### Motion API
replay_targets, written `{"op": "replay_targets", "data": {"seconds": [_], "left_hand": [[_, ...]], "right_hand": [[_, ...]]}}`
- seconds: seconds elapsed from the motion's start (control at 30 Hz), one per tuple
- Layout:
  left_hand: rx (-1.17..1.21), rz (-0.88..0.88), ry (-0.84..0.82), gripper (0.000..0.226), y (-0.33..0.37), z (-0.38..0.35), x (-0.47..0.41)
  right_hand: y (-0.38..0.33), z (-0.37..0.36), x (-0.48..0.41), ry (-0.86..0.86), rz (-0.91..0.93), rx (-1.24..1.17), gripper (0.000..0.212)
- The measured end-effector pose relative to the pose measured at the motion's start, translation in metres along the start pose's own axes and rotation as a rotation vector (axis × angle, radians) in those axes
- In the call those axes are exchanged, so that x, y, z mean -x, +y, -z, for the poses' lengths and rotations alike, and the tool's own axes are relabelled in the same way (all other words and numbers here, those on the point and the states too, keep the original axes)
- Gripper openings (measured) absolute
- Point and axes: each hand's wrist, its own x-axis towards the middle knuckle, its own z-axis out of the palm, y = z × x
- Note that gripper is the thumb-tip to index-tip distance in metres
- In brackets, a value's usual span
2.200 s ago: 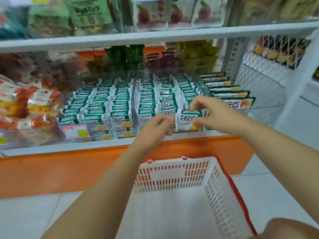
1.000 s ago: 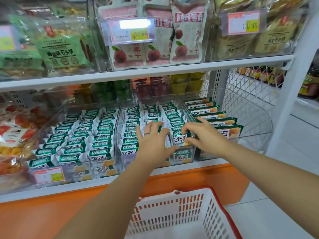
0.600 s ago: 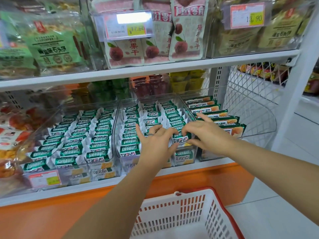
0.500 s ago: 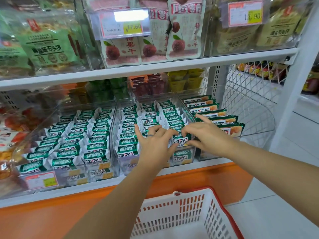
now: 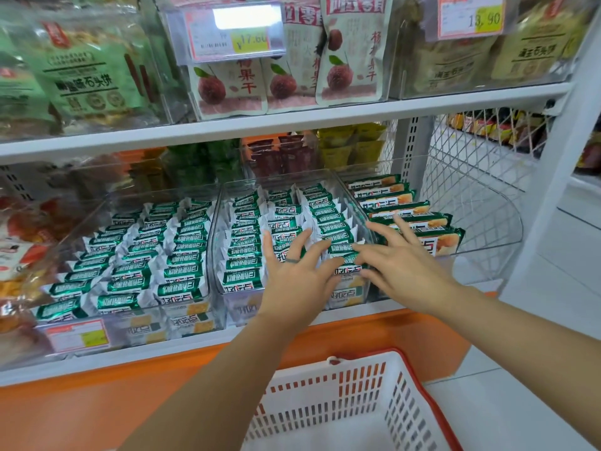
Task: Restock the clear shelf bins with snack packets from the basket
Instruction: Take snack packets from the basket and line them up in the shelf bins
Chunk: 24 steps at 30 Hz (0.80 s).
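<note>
Left bin (image 5: 107, 203): we log three rows of green snack packets (image 5: 136, 265), standing on edge. Middle bin (image 5: 276, 182): three more rows of the same. Our left hand (image 5: 299, 275), ring on one finger, rests on the front packets with fingers straight and spread. Basket (image 5: 325, 388), white with a red rim, sits below the hands. Our right hand (image 5: 403, 265), fingers likewise spread, touches those front packets and grips nothing. Right bin (image 5: 487, 222): one row of larger packets (image 5: 400, 203).

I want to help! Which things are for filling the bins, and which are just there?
For the job: left hand, right hand, green packets, middle clear bin, white basket.
Just there: red-fruit pouches, price tag, green bags up top.
</note>
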Motion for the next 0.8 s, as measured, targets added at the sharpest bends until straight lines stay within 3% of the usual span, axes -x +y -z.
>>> {"op": "replay_targets", "data": {"seconds": [0.17,0.3,0.37,0.47,0.5,0.57,0.63,0.7,0.8], "left_hand": [[-0.047,0.015,-0.218,0.035,0.001,0.01,0.002],[-0.038,0.044,-0.386,0.054,0.008,0.028,-0.004],[0.028,0.024,-0.322,0.051,0.007,0.036,0.002],[0.174,0.073,0.027,0.035,0.003,0.042,0.041],[0.213,0.109,0.096,0.034,0.002,0.041,0.062],[0.269,0.217,0.121,0.033,-0.002,0.036,0.111],[0.35,0.342,-0.013,0.033,-0.008,0.027,0.158],[0.419,0.493,-0.267,0.032,-0.011,0.013,0.201],[0.513,0.624,-0.727,0.032,-0.009,-0.014,0.256]], "right_hand": [[-0.017,0.011,-0.005,-0.122,-0.066,0.21,0.032],[-0.033,0.018,-0.007,-0.289,-0.205,0.114,0.046],[-0.044,0.026,-0.005,-0.226,-0.216,0.038,0.043],[-0.077,0.028,0.008,0.095,-0.191,-0.082,0.021],[-0.092,0.026,0.014,0.128,-0.201,-0.15,0.018],[-0.12,0.017,0.024,-0.067,-0.263,-0.328,0.022],[-0.139,-0.007,0.036,-0.376,-0.325,-0.477,0.03],[-0.161,-0.036,0.054,-0.595,-0.411,-0.644,0.035],[-0.199,-0.087,0.089,-0.935,-0.434,-0.691,0.041]]}}
